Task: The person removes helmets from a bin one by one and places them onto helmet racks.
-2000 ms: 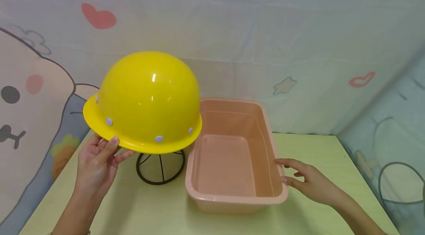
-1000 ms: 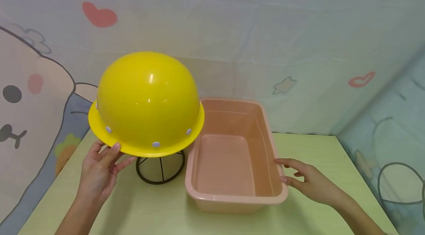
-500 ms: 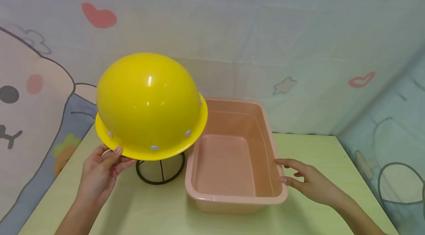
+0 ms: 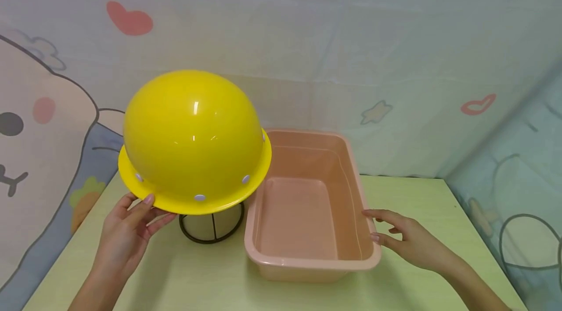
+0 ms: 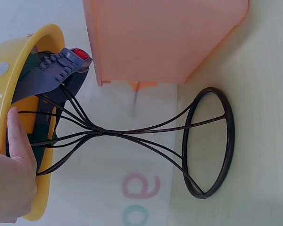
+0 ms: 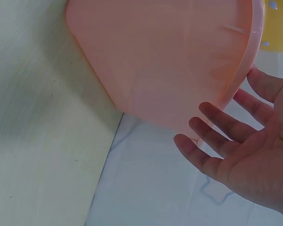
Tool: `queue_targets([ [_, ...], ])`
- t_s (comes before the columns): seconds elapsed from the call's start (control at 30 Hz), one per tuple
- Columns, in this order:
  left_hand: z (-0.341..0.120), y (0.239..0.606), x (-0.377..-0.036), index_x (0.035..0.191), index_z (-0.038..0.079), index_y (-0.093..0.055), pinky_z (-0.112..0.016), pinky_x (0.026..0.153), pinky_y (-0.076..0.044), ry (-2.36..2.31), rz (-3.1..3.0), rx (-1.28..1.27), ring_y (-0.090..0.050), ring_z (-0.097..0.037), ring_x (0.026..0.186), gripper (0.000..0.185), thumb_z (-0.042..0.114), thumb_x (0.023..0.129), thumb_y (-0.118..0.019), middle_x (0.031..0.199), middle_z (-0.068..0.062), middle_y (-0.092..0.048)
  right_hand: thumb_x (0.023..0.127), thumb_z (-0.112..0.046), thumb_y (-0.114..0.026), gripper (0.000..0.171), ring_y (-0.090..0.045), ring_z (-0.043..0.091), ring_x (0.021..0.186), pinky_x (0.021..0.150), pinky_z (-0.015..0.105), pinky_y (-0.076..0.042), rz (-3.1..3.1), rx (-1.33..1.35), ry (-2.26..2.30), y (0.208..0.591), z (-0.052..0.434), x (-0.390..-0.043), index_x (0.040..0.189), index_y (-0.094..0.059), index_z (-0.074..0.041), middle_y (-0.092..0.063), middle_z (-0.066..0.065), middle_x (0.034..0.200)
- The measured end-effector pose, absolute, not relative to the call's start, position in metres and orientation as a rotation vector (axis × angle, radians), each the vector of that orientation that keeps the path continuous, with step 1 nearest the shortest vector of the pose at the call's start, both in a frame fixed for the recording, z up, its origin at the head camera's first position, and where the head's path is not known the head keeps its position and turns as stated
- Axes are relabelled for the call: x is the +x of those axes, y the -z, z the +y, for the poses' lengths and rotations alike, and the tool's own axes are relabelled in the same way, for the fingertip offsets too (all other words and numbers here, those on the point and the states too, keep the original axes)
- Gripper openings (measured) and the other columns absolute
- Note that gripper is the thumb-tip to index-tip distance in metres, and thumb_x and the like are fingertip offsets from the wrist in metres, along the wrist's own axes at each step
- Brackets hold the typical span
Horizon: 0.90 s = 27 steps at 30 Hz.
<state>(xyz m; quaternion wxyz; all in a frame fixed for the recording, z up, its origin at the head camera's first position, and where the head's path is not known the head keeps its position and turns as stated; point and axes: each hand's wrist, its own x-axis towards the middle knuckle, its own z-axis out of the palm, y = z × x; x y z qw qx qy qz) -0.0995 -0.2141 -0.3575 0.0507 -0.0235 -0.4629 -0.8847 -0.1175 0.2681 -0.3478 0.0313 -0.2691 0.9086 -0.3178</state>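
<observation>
A yellow hard hat [image 4: 193, 137] sits tilted on a black wire stand [image 4: 211, 227] at the left of the table. My left hand [image 4: 151, 209] pinches its front-left brim, thumb on top and fingers beneath. In the left wrist view the thumb of my left hand [image 5: 13, 150] lies on the brim of the hard hat [image 5: 19, 56], whose dark inner harness rests on the wire stand [image 5: 205, 141]. My right hand [image 4: 376, 227] is open with fingers spread beside the right rim of an empty pink basin [image 4: 259, 257]. Whether it touches the rim is unclear. The same right hand [image 6: 226, 136] shows by the basin [image 6: 170, 61] wall.
The pale green table [image 4: 439, 213] ends close behind the basin, where a cartoon-print cloth backdrop [image 4: 351, 47] hangs. The basin stands right beside the stand, and the hat's brim overhangs its left rim.
The hard hat has tipped and shifted slightly left on the stand, its right brim now higher. My left hand followed the brim. My right hand and the basin have not moved.
</observation>
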Motion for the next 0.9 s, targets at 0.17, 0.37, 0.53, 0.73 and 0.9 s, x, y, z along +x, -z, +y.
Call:
queue_targets([
  [0.17,-0.216,0.360,-0.098,0.118,0.006,-0.051,-0.039,0.077,-0.055,2.717,-1.377,-0.161,-0.065,-0.021,0.085,0.022,0.002,0.098,-0.042,0.104,-0.005,-0.060,0.091,-0.021,-0.061,0.041,-0.053,0.016,0.109,0.080,0.033,-0.051,2.801,-0.814,0.978,0.348,0.268,-0.116,0.130,-0.052,-0.011,-0.053,0.004,0.130],
  [0.37,-0.218,0.360,-0.096,0.116,0.005,-0.052,-0.039,0.077,-0.055,2.714,-1.385,-0.239,-0.066,-0.022,0.088,0.023,0.002,0.099,-0.038,0.103,-0.006,-0.064,0.092,-0.021,-0.060,0.041,-0.053,0.013,0.107,0.079,0.033,-0.051,2.806,-0.823,0.970,0.349,0.267,-0.116,0.131,-0.051,-0.010,-0.053,0.005,0.130],
  [0.53,-0.220,0.361,-0.095,0.113,0.004,-0.053,-0.040,0.077,-0.055,2.713,-1.418,-0.273,-0.067,-0.024,0.089,0.021,0.001,0.099,-0.037,0.102,-0.008,-0.066,0.092,-0.022,-0.059,0.042,-0.053,0.017,0.110,0.081,0.037,-0.051,2.804,-0.805,0.979,0.349,0.267,-0.115,0.132,-0.051,-0.011,-0.052,0.004,0.132],
  [0.73,-0.222,0.361,-0.090,0.113,0.008,-0.052,-0.038,0.077,-0.055,2.639,-1.654,-0.255,-0.066,-0.021,0.091,0.021,0.002,0.100,-0.038,0.103,-0.006,-0.067,0.093,-0.026,-0.058,0.043,-0.052,0.017,0.110,0.082,0.040,-0.051,2.814,-0.779,0.979,0.349,0.266,-0.114,0.132,-0.051,-0.011,-0.052,0.002,0.132],
  [0.9,-0.226,0.360,-0.086,0.114,0.009,-0.052,-0.037,0.080,-0.054,2.551,-1.853,-0.228,-0.064,-0.018,0.095,0.019,0.006,0.100,-0.040,0.103,-0.005,-0.064,0.094,-0.027,-0.057,0.041,-0.052,0.017,0.111,0.081,0.039,-0.051,2.826,-0.784,0.977,0.349,0.269,-0.115,0.133,-0.050,-0.014,-0.052,-0.001,0.132],
])
